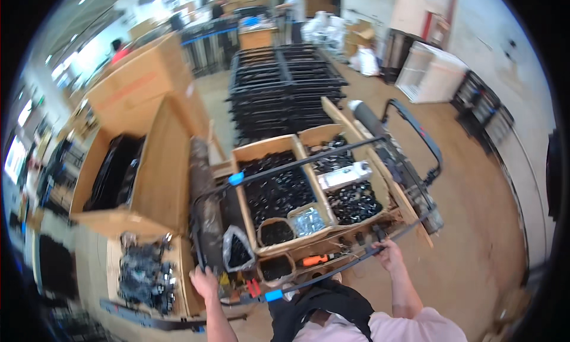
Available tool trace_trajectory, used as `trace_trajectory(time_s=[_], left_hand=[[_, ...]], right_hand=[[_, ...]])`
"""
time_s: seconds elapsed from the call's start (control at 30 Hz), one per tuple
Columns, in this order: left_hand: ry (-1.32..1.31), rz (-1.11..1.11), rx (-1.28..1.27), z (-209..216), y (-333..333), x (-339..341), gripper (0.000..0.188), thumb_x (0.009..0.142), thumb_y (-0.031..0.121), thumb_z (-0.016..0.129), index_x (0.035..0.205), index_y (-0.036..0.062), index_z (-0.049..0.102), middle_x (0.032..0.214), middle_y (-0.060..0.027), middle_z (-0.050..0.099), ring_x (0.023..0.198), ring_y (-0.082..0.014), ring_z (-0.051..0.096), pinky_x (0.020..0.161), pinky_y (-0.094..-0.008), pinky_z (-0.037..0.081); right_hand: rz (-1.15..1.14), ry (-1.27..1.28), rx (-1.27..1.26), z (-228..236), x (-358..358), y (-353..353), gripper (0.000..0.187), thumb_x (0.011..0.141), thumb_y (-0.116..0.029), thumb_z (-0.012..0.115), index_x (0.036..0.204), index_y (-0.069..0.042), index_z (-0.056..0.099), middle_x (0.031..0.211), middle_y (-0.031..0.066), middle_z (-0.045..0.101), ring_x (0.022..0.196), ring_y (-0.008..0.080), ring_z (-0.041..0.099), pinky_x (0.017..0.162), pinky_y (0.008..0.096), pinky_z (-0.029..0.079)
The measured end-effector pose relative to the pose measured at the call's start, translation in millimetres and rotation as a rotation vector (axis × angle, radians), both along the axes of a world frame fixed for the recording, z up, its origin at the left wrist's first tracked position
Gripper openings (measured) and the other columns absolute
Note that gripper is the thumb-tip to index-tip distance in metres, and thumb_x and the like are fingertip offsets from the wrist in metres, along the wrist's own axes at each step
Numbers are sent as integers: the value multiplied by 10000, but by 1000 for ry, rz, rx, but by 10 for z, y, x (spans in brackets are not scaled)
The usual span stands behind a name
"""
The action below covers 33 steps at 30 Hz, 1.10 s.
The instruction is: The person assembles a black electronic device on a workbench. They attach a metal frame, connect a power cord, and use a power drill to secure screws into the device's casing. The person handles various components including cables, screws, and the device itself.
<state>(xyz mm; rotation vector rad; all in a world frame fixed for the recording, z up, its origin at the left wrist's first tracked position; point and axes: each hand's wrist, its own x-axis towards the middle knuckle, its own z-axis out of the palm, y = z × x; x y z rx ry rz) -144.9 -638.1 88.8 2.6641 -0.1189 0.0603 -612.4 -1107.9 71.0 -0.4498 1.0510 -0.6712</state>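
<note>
A long black frame of thin bars with rounded corners lies across the workbench in front of me, over the parts boxes. Two blue pieces show on it: a far blue sleeve and a near blue sleeve. My left hand is closed around the frame's left end. At the near bar, right of centre, my right hand has its fingers closed on the frame. Next to its fingertips is a small dark part, blurred. An orange-handled tool rests between the hands, behind the near bar.
Cardboard boxes of small black parts fill the bench, with a silver box on top. A tub of shiny fasteners sits among them. Large cartons stand left; stacked black frames rise behind. Another black curved frame stands right.
</note>
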Motion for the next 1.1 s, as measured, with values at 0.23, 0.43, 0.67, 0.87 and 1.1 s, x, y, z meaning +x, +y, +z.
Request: trace_trajectory(time_s=[0.23,0.43,0.67,0.87,1.1], left_hand=[[-94,4,124,-333,-87,55,425,974,250,710,1286,-37,681,1187,-290,646,1119,-488,621,978,-552,489],[-178,-31,277,-381,304,101,451,976,297,710,1236,-71,695,1168,-291,718,1088,-474,672,959,-529,521],[-90,38,177,-86,-164,113,446,988,223,697,1314,-79,661,1276,-280,692,1188,-456,645,1036,-504,497],[-85,-67,-547,239,-1425,-485,324,1067,155,573,1294,-52,675,1143,-143,734,1004,-239,697,922,-368,557],[227,-609,-661,378,-3766,-1607,227,1079,122,597,1218,-13,715,970,-74,747,872,-133,691,819,-281,567]], right_hand=[[480,953,-505,-815,-698,-363,390,907,-228,693,1218,8,685,957,175,764,848,314,746,773,448,586],[531,1282,-830,-971,-151,-764,509,882,-351,729,1225,18,656,1098,232,720,1090,393,699,926,516,576],[681,1620,-828,-2134,-150,-1341,524,871,-277,663,1211,120,636,1160,233,703,1158,418,656,986,495,574],[871,1504,-894,-1484,-342,-1450,405,848,-177,617,1186,39,675,1056,242,733,1014,397,731,842,445,616],[882,1371,-832,118,-1507,-1046,381,871,-299,698,1133,-23,713,1016,252,749,993,409,739,837,514,596]])
